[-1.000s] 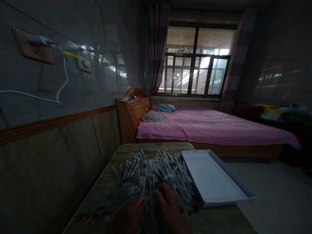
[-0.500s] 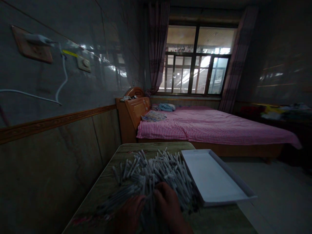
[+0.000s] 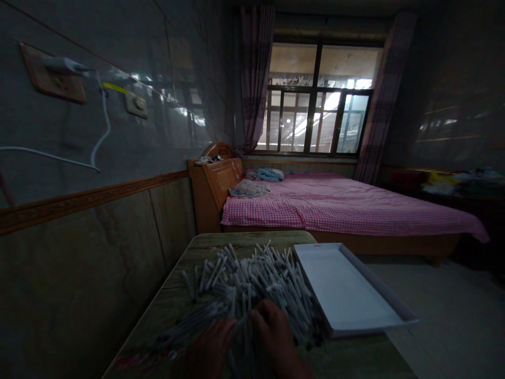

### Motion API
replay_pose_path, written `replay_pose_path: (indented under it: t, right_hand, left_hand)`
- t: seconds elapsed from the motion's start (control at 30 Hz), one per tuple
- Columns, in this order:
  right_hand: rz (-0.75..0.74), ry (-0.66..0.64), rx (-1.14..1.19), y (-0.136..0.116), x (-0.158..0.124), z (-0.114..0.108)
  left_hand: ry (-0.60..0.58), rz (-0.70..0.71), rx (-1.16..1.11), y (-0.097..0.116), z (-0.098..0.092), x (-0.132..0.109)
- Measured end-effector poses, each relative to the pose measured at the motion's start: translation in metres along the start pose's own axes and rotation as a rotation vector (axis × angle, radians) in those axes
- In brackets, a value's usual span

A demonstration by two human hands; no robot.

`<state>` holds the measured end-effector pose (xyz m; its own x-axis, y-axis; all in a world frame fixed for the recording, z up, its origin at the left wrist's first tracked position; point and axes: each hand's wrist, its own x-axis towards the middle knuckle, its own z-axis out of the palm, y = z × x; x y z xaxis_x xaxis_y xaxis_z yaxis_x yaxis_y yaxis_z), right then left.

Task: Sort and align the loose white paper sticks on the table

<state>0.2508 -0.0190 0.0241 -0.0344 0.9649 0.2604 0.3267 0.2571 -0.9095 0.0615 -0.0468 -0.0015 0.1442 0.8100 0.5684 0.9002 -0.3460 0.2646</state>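
A large heap of slim, pale, pen-like sticks (image 3: pixel 272 279), some with dark ends, covers the middle of the table. At its near edge, my left hand (image 3: pixel 211 345) has its fingers bent and drawn together against the sticks. My right hand (image 3: pixel 274 331) is just beside it, thumb and forefinger closed in a pinch on one or more of the pale sticks. Dim light and blur hide what lies under the left fingers. Between the two hands, several sticks point toward me.
A shallow white tray (image 3: pixel 355 289) lies at the right of the table (image 3: pixel 158 310), partly past its edge. Beyond stands a bed (image 3: pixel 315 205) with a pink checked cover. A tiled wall (image 3: pixel 98 263) with a socket (image 3: pixel 55 79) and white cable runs along the left.
Both hands stay in nearly the same place at the near edge of the heap. The right hand has shifted very slightly toward me. The heap and tray look the same.
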Motion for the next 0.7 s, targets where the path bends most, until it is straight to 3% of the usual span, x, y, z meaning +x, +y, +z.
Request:
replay_pose_path:
  t: [0.2, 0.37, 0.57, 0.7]
  right_hand:
    - [-0.062, -0.040, 0.204, -0.0028, 0.0017, -0.0023]
    - [0.013, -0.015, 0.080, -0.0030, 0.0028, -0.0015]
    - [-0.050, -0.036, 0.213, -0.0030, 0.0026, -0.0032]
    - [0.007, 0.003, 0.101, -0.0074, 0.0022, -0.0038]
  left_hand:
    - [0.061, 0.093, 0.049, -0.0031, 0.0007, 0.0006]
    - [0.030, 0.080, 0.056, -0.0039, 0.0011, 0.0014]
    - [0.032, 0.087, 0.057, 0.0002, -0.0030, 0.0018]
    - [0.056, 0.131, 0.098, -0.0020, -0.0046, 0.0020]
